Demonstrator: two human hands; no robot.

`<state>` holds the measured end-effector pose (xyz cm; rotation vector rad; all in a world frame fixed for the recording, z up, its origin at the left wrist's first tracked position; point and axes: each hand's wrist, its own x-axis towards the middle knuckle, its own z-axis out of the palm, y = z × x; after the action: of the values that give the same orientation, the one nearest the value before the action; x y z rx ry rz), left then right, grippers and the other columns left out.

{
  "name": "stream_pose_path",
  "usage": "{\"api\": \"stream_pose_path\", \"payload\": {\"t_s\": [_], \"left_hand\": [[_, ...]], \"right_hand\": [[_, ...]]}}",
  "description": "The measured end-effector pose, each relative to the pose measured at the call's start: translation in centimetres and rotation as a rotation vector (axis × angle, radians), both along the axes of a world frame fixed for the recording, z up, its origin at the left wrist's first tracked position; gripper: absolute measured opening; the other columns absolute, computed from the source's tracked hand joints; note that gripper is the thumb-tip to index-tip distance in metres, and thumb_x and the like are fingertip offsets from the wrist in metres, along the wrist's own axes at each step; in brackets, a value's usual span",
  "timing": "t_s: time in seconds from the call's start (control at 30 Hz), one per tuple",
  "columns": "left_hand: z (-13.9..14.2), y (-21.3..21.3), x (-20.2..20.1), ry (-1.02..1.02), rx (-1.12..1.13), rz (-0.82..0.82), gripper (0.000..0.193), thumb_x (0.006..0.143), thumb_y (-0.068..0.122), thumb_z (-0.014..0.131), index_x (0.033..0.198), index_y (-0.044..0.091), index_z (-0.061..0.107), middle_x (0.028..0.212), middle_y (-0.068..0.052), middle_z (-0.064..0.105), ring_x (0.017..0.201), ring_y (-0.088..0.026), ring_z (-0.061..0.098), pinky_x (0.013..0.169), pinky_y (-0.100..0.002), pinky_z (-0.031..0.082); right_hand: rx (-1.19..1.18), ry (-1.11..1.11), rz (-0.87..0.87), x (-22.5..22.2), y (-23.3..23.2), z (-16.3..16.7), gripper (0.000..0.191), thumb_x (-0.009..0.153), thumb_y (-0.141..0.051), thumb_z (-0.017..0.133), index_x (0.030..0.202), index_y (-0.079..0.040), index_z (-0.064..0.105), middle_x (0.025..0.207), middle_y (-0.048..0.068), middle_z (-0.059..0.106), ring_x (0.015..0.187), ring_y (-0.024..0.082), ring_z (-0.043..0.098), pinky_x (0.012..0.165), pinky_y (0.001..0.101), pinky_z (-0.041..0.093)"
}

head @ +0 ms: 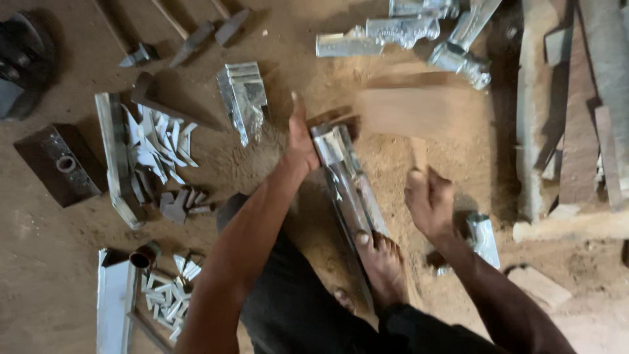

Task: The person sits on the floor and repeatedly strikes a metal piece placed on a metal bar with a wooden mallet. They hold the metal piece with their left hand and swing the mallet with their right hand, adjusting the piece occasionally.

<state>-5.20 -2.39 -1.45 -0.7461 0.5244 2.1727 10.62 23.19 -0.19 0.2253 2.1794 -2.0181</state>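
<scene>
At the centre of the frame I see a long shiny metal bar (347,187) lying on the sandy ground (262,164), running from upper centre down toward lower centre, its near end pinned under my bare foot (381,265). My left hand (301,141) rests against the bar's upper end on its left side, fingers pressed together and pointing up the frame, the thumb side touching the metal. My right hand (429,200) sits just right of the bar, curled into a fist around a handle I can barely make out; above it a blurred wooden block (409,111), apparently the head of a mallet, streaks across the upper centre. Just below right of that hand a small metal casting (483,239) lies in the sand. Outward, at the top of the frame, several rough silver castings (400,33) are piled together. Left of centre stands a folded metal piece (244,98), and farther left a heap of small metal offcuts (160,147) beside a long metal strip (118,157). More offcuts lie at lower left. Wooden planks (576,118) line the right edge.
</scene>
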Motion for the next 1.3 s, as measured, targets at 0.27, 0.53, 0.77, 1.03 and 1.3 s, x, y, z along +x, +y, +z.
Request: {"api": "stream_pose_path", "payload": {"t_s": [0.27, 0.53, 0.77, 1.03, 1.3], "left_hand": [[-0.3, 0.3, -1.0, 0.075, 0.144, 0.019, 0.127, 0.082, 0.095, 0.029, 0.153, -0.01, 0.041, 0.131, -0.029, 0.064, 0.104, -0.038, 0.07, 0.094, -0.05, 0.057], [4.5, 0.8, 1.3, 0.226, -0.754, 0.082, 0.087, 0.074, 0.067, 0.074, 0.125, -0.002, 0.065, 0.105, -0.02, 0.071, 0.084, -0.029, 0.072, 0.07, -0.044, 0.061], [12.9, -1.5, 2.2, 1.168, -1.692, -0.478, 0.057, 0.086, 0.042, 0.08, 0.128, 0.005, 0.065, 0.104, -0.014, 0.073, 0.097, -0.027, 0.072, 0.095, -0.044, 0.057], [13.1, -0.7, 9.8, 2.356, -1.752, -1.366, 0.07, 0.08, 0.039, 0.069, 0.144, 0.017, 0.052, 0.156, -0.006, 0.047, 0.152, -0.028, 0.03, 0.119, -0.057, 0.018], [13.1, 0.0, 8.4, 1.483, -1.089, -0.182, 0.072, 0.097, 0.044, 0.066, 0.151, 0.003, 0.039, 0.148, -0.015, 0.05, 0.137, -0.033, 0.051, 0.119, -0.063, 0.033]], "right_hand": [[0.0, -0.121, -0.044, -0.1, -0.1, -0.3, 0.034, 0.111, -0.03, 0.051, 0.086, -0.007, 0.054, 0.063, -0.003, 0.049, 0.046, 0.009, 0.047, 0.033, 0.0252, 0.037], [-0.038, -0.679, -0.138, 2.6, 2.8, 0.9, 0.041, 0.104, -0.046, 0.052, 0.08, -0.012, 0.051, 0.053, -0.005, 0.038, 0.037, 0.006, 0.031, 0.03, 0.0273, 0.025], [0.193, -0.631, -0.176, 11.7, 7.5, 5.4, 0.048, 0.104, -0.05, 0.046, 0.077, -0.011, 0.054, 0.054, -0.005, 0.043, 0.038, 0.006, 0.036, 0.031, 0.0272, 0.029], [0.166, -0.757, -0.276, 12.5, 6.9, 5.0, 0.049, 0.107, -0.047, 0.046, 0.077, -0.009, 0.049, 0.055, -0.002, 0.041, 0.038, 0.009, 0.033, 0.031, 0.0295, 0.026], [0.364, -0.613, -0.163, 14.5, 7.6, 4.6, 0.04, 0.102, -0.038, 0.051, 0.076, -0.009, 0.06, 0.052, 0.002, 0.052, 0.04, 0.011, 0.045, 0.035, 0.0301, 0.035]]}}
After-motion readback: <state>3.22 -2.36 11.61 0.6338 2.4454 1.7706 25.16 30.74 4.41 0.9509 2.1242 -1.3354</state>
